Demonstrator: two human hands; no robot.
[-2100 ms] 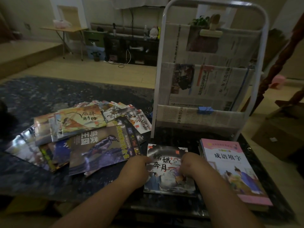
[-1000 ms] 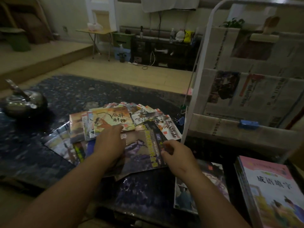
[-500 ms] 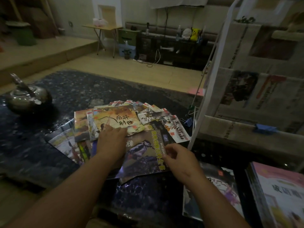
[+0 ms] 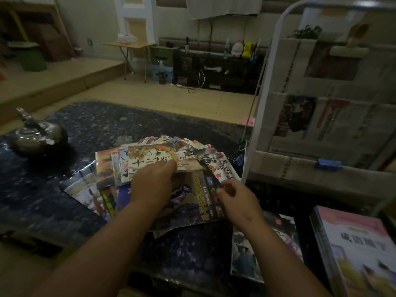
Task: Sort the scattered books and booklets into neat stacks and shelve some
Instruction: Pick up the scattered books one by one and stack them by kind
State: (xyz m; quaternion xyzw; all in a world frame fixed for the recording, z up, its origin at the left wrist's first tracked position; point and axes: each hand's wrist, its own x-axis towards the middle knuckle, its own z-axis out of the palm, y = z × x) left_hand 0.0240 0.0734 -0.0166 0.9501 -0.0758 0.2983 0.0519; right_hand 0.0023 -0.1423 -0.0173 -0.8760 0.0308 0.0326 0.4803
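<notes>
- Cream-covered booklet (image 4: 150,160): gripped by the left hand (image 4: 153,185), fingers over its near edge. It's held just above the scattered pile (image 4: 107,166), and its right end sticks out past the fingertips.
- The pile is a loose fan of overlapping booklets at the middle of the dark speckled table (image 4: 32,196), with covers facing up and red-cornered ones spread at the back.
- Dark book with yellow spine lettering (image 4: 199,200): lies at the near-right of the pile, partly under both hands.
- Right hand (image 4: 234,197): fingers curled at that book's right edge. Can't tell whether it actually pinches the book or only touches it.
- Dark-covered booklet (image 4: 276,239): flat on the table to the right of the right forearm, apart from the pile.
- Pink-covered book (image 4: 353,243): tops a stack at the far-right near corner, just beside that booklet.
- White tube rack (image 4: 251,155): stands on the right side of the table, its tiers lined with newspaper (image 4: 342,129). A blue clip (image 4: 327,163) sits on the lowest tier edge.
- A second blue clip (image 4: 238,160) lies on the table by the rack's foot.
- Metal kettle (image 4: 39,136): far left on the table, well apart from the pile.
</notes>
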